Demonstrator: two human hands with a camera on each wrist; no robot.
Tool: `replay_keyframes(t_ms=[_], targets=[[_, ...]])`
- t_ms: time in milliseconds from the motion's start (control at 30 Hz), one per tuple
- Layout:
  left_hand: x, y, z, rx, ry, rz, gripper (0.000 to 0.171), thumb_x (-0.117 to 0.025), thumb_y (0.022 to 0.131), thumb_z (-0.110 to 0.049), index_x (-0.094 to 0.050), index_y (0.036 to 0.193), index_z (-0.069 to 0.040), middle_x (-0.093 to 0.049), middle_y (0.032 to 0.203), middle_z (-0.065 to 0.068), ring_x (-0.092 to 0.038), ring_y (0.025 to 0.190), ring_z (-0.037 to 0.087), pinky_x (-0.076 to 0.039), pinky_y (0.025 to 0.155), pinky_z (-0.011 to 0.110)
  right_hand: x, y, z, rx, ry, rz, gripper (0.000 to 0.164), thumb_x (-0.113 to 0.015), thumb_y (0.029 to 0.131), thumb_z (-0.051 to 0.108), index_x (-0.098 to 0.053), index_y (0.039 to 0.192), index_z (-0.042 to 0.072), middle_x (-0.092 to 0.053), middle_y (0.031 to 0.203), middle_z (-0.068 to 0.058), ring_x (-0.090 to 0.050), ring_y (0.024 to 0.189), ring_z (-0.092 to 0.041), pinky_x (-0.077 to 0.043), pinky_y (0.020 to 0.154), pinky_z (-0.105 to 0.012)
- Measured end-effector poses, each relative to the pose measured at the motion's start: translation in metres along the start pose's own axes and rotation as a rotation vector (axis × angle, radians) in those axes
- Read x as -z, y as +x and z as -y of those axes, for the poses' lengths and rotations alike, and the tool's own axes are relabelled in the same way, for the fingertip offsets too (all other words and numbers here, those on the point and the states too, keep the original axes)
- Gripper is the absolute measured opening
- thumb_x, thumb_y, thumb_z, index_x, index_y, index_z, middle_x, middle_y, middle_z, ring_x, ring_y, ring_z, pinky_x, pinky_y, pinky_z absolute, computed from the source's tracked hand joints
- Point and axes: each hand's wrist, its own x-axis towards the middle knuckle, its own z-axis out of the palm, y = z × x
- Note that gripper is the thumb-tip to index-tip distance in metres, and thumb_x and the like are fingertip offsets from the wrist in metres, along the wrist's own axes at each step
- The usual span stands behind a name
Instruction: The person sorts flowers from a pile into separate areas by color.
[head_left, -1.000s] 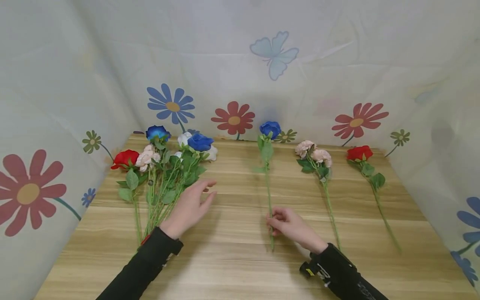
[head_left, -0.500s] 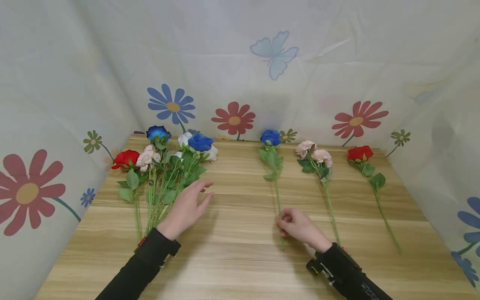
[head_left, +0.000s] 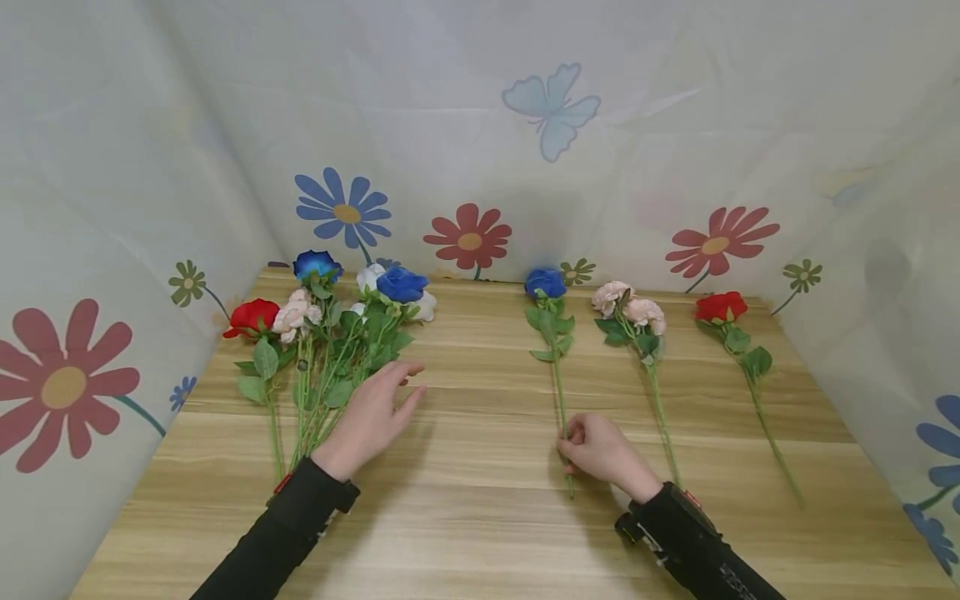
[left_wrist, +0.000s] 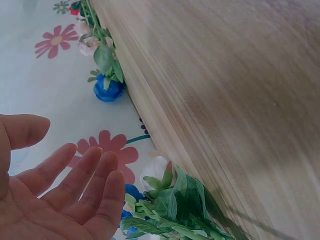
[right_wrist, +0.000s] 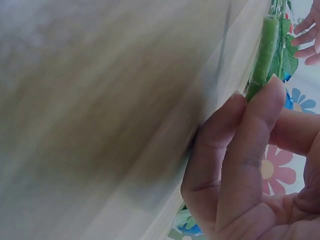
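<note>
My right hand pinches the lower stem of a blue rose that lies on the wooden table, its head toward the back edge. In the right wrist view, the end of the green stem sticks out past the fingertips. My left hand hovers with loosely bent fingers over the right side of a bunch of flowers and holds nothing. That bunch has a red rose, pale pink blooms, blue roses and white ones; my left forearm hides the stem ends.
To the right of the held rose lie a pale pink flower stem and a red rose, apart from each other. A flower-printed cloth hangs behind and at both sides of the table.
The blue rose has come down and to the right with my right hand, and its head has sunk to the table. My left hand has shifted very slightly left.
</note>
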Motion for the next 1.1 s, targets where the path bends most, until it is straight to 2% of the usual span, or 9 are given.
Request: replay_keyframes(t_ms=[167,333,567,800,967,1100], targets=[[-0.001,-0.001,0.001,-0.012,0.007,-0.01,0.037,-0.06,0.102,-0.022,-0.06,0.135,-0.006,-0.064,0.131,0.015,-0.065,0.113,0.03,-0.055,0.089,0.047,0.0,-0.001,0.0,0.007,0.013,0.017,0.014,-0.065,0.091,0.003,-0.059,0.098,-0.007,-0.068,0.069,-0.008,-0.066,0.054,-0.013,-0.048,0.05,-0.022],[-0.001,-0.002,0.001,-0.016,0.014,-0.013,0.037,-0.061,0.102,-0.02,-0.06,0.135,-0.005,-0.064,0.132,0.015,-0.065,0.113,0.031,-0.055,0.09,0.047,0.0,-0.004,0.002,0.023,0.045,0.069,0.02,-0.066,0.09,0.001,-0.057,0.102,-0.011,-0.07,0.071,-0.01,-0.067,0.055,-0.013,-0.052,0.052,-0.023],[0.0,-0.003,0.0,-0.007,0.015,-0.004,0.037,-0.061,0.102,-0.021,-0.059,0.136,-0.006,-0.063,0.133,0.015,-0.064,0.114,0.03,-0.055,0.089,0.046,0.0,-0.008,0.008,-0.003,0.051,0.106,0.022,-0.07,0.088,0.004,-0.057,0.101,-0.007,-0.067,0.072,-0.009,-0.065,0.055,-0.012,-0.051,0.053,-0.023],[0.002,-0.004,0.003,-0.007,0.022,-0.006,0.039,-0.061,0.101,-0.021,-0.059,0.137,-0.006,-0.064,0.132,0.015,-0.064,0.114,0.03,-0.056,0.088,0.046,-0.001,-0.006,0.01,-0.041,0.026,0.078,0.025,-0.072,0.089,0.009,-0.059,0.104,-0.005,-0.065,0.072,-0.008,-0.065,0.056,-0.013,-0.051,0.054,-0.026],[0.004,-0.004,0.003,-0.005,0.023,-0.005,0.04,-0.061,0.102,-0.022,-0.058,0.138,-0.006,-0.064,0.131,0.016,-0.064,0.114,0.032,-0.055,0.087,0.047,0.001,-0.004,0.01,-0.018,0.005,0.038,0.024,-0.072,0.088,0.008,-0.061,0.105,-0.005,-0.067,0.071,-0.008,-0.065,0.055,-0.014,-0.05,0.054,-0.027],[0.006,-0.004,0.001,-0.001,0.028,0.004,0.041,-0.061,0.102,-0.022,-0.057,0.139,-0.006,-0.064,0.131,0.017,-0.064,0.115,0.033,-0.055,0.089,0.048,0.004,-0.002,0.01,0.015,-0.053,-0.035,0.022,-0.072,0.086,0.009,-0.063,0.102,-0.003,-0.067,0.072,-0.006,-0.062,0.058,-0.013,-0.048,0.055,-0.027]])
